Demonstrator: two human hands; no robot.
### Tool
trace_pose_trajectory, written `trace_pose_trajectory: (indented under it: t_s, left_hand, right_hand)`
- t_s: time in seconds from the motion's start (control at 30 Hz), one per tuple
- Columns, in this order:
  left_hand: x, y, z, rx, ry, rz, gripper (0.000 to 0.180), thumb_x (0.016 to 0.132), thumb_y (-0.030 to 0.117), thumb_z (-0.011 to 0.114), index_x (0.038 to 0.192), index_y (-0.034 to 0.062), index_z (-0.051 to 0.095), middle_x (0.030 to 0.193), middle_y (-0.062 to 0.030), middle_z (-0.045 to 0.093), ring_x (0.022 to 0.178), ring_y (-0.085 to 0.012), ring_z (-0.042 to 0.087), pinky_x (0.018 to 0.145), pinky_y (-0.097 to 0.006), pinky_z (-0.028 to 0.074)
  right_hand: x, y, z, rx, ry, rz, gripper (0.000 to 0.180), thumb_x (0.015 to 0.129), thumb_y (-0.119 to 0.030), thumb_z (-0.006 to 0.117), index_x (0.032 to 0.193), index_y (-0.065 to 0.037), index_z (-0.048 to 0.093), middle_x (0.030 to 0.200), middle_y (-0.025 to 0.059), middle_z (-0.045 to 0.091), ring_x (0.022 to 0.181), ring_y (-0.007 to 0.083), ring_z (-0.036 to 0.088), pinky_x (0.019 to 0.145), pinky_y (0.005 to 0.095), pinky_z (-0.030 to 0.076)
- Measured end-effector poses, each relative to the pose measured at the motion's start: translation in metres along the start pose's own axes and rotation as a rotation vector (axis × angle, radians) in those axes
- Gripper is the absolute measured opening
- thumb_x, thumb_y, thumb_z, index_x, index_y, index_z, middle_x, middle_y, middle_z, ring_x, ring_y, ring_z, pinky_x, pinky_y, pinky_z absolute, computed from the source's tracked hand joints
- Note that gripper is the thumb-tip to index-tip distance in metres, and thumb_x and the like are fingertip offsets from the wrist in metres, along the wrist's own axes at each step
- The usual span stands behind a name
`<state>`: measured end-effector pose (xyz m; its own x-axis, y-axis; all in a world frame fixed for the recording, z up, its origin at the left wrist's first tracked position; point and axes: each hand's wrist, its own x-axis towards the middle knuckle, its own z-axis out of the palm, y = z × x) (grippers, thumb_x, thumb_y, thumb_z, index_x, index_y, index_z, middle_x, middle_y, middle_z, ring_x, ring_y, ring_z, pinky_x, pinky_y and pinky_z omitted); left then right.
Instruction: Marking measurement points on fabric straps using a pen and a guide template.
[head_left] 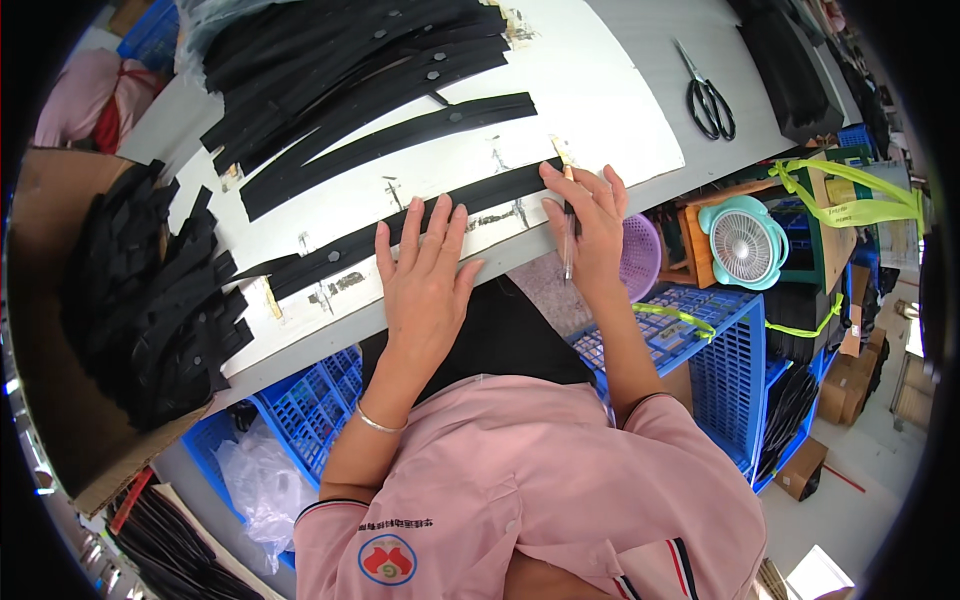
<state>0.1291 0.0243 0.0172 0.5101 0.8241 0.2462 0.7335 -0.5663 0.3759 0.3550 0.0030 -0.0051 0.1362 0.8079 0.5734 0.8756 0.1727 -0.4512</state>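
A long black fabric strip (pixel 505 190) with small dark round studs lies along the near edge of a white board (pixel 615 110). My left hand (pixel 420 285) rests flat on its middle, fingers stretched out and slightly spread. At the strip's right end, my right hand (pixel 595 225) grips a slim pen (pixel 569 255), its tip close to that end. The index finger reaches onto the strip. Just beyond lies a second black strip (pixel 400 137), and past that a pile of similar strips (pixel 330 70). Dark smudges and tape-like marks show on the board.
Black-handled scissors (pixel 710 105) lie on the grey table at right. A cardboard box (pixel 40 220) of black strips (pixel 140 300) stands at left. Beside the table at right are a purple basket (pixel 640 262), a teal fan (pixel 745 243) and a blue crate (pixel 730 385).
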Motion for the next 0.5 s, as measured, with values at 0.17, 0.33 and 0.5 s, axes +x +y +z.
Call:
trace_pose_trajectory:
  t_s: [0.17, 0.33, 0.5]
  left_hand:
    - [-0.001, -0.001, 0.003, -0.014, 0.010, 0.003, 0.058, 0.094, 0.028, 0.073, 0.146, 0.0085, 0.058, 0.154, -0.0074, 0.054, 0.149, -0.0304, 0.040, 0.123, -0.058, 0.021]
    - [-0.001, 0.000, 0.003, 0.021, 0.021, 0.008, 0.057, 0.095, 0.028, 0.073, 0.146, 0.0084, 0.059, 0.153, -0.0069, 0.055, 0.148, -0.0305, 0.042, 0.122, -0.058, 0.022]
    - [-0.001, 0.000, 0.002, 0.009, 0.022, 0.004, 0.057, 0.094, 0.028, 0.073, 0.146, 0.0089, 0.059, 0.152, -0.0067, 0.056, 0.147, -0.0304, 0.042, 0.122, -0.057, 0.023]
  right_hand:
    - [0.020, -0.001, -0.016, 0.117, -0.021, 0.092, 0.027, 0.092, -0.006, 0.072, 0.118, -0.010, 0.073, 0.103, 0.0059, 0.075, 0.098, 0.0228, 0.068, 0.114, 0.0477, 0.035]
    - [0.053, -0.003, -0.013, 0.315, 0.013, 0.096, 0.015, 0.095, -0.009, 0.071, 0.108, -0.004, 0.076, 0.095, 0.0070, 0.075, 0.083, 0.0177, 0.066, 0.088, 0.0329, 0.049]
    - [0.058, 0.003, 0.009, 0.575, -0.306, 0.394, 0.017, 0.100, -0.013, 0.067, 0.101, 0.001, 0.075, 0.082, 0.0000, 0.070, 0.071, 0.0062, 0.058, 0.063, 0.0222, 0.045]
